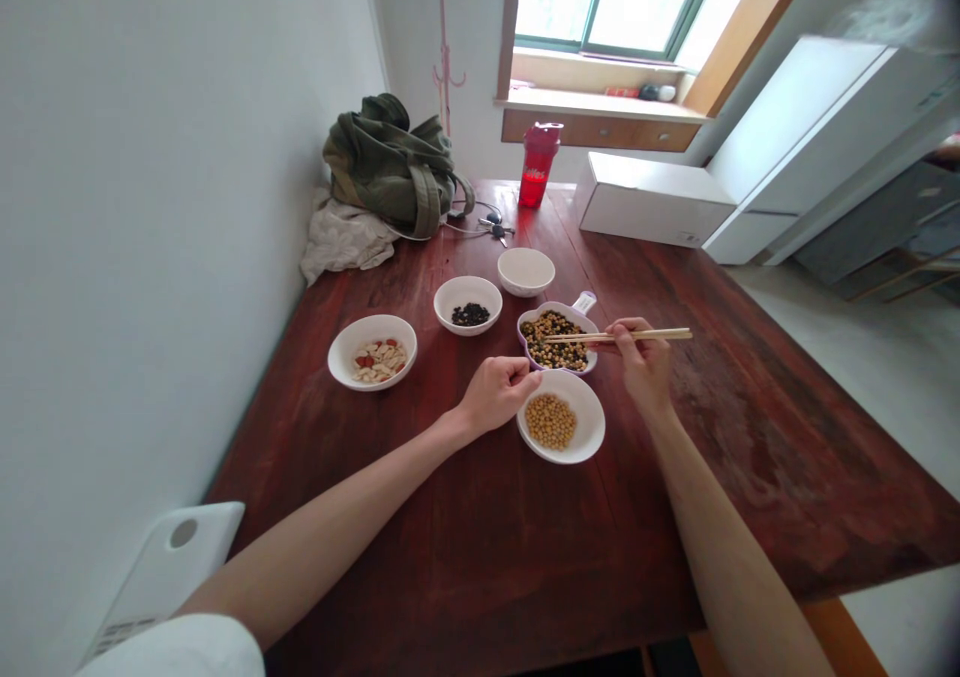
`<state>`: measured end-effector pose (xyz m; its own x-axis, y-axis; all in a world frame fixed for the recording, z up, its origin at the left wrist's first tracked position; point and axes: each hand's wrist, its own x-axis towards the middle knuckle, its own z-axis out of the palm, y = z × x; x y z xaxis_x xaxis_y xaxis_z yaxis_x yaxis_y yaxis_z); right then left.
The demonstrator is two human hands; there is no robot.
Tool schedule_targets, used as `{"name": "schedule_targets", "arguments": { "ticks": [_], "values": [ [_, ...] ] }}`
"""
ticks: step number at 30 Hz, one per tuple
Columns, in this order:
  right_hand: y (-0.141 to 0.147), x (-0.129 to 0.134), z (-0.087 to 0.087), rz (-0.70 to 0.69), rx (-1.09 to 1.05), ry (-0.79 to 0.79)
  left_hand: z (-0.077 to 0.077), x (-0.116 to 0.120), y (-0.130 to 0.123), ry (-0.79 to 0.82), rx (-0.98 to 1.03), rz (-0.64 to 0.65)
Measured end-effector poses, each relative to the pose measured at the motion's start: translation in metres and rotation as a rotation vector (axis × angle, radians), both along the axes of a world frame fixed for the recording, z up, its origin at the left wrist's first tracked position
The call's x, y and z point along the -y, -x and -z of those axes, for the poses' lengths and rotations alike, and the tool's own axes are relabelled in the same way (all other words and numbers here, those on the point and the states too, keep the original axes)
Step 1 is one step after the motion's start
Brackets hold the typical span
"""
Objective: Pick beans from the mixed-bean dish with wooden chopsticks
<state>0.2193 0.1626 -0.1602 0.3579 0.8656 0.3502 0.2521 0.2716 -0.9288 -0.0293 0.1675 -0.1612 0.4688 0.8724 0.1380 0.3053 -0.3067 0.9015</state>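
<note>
My right hand [641,362] is closed around a pair of chopsticks [652,335]. Their tips reach into a purple-edged dish [523,349] with a short handle, filled with mixed black and yellow beans [555,340]. Just in front of that dish stands a white bowl [592,435] holding yellow soybeans [551,422]. My left hand [496,393] is closed at this bowl's left rim, thumb over the edge; its curled fingertips are hidden. Left of the dish, another white bowl [444,302] contains black beans [470,314].
A bowl of peanuts and sliced nuts [379,359] sits at the left, and a white bowl [526,272] farther back. Toward the rear are a green bag [390,162], keys [495,225], a red shaker bottle [537,167] and a white box [652,200]. A wall borders the table's left side.
</note>
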Motion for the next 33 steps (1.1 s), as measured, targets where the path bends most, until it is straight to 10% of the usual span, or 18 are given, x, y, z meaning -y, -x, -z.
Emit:
{"name": "schedule_targets", "arguments": {
  "ticks": [33],
  "values": [
    [-0.0011, -0.0012, -0.0034, 0.020, -0.063, 0.008, 0.0009, 0.0002, 0.0002, 0.009, -0.001, 0.003]
  ]
}}
